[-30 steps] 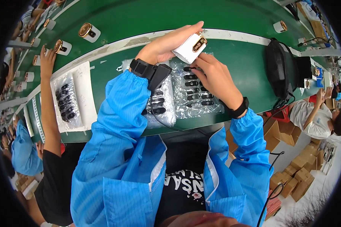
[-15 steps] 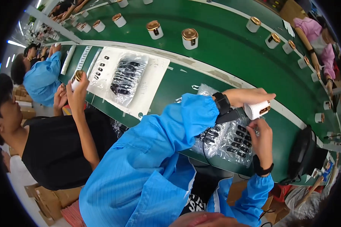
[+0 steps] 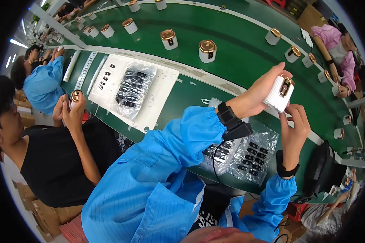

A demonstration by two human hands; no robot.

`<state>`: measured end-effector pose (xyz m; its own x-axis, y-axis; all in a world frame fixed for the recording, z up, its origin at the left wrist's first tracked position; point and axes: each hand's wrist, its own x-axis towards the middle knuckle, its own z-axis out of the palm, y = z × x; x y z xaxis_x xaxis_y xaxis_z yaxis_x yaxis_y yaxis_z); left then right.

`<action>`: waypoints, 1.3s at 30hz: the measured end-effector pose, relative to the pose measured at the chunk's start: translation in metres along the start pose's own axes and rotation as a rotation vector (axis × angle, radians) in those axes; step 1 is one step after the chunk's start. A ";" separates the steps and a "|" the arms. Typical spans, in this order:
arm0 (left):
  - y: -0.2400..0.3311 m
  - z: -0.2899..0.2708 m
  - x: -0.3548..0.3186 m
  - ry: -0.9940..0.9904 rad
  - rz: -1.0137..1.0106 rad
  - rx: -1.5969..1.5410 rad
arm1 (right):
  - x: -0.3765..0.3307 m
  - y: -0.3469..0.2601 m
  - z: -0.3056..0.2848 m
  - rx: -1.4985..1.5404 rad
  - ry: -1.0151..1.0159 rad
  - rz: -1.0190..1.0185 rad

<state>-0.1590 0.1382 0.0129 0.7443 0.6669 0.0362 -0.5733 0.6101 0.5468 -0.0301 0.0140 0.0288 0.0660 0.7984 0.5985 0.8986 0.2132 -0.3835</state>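
Note:
My left hand (image 3: 260,92) is closed round a white canister-like device (image 3: 275,96) with a copper-coloured top. It is held tilted over the near edge of the belt, a dark, copper-edged recess on its side facing up. My right hand (image 3: 295,126) is just below it, thumb and fingertips pinched close to the device's lower edge; whatever they hold is hidden. Beneath my forearms on the bench, small black oval parts (image 3: 253,155) are laid out on a clear plastic bag (image 3: 236,168). More black parts (image 3: 218,152) lie in plastic beside them, partly covered by my left arm.
Similar white and copper devices (image 3: 207,51) stand along the green belt (image 3: 239,44). A white board (image 3: 158,97) with a bag of black parts (image 3: 134,89) lies to the left. There, a co-worker in black (image 3: 65,162) holds another device. A black bag (image 3: 318,166) sits at the right.
My left hand has raised and turned the device, so its recessed side shows more. My right hand has moved up and right from above the black parts to the device's lower edge.

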 end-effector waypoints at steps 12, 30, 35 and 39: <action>0.031 0.007 -0.007 0.112 0.082 0.151 | 0.050 0.014 -0.013 0.727 0.064 0.352; 0.016 0.014 -0.011 0.032 -0.052 0.421 | 0.046 -0.015 -0.035 0.882 -0.028 0.379; 0.016 0.013 -0.011 0.004 -0.047 0.418 | 0.044 -0.023 -0.033 0.859 -0.013 0.374; 0.015 0.012 -0.011 -0.001 -0.019 0.431 | 0.042 -0.026 -0.028 0.796 -0.023 0.321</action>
<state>-0.1719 0.1349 0.0310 0.7539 0.6566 0.0231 -0.3639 0.3880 0.8468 -0.0387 0.0267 0.0836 0.2482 0.8970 0.3658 0.2652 0.3002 -0.9162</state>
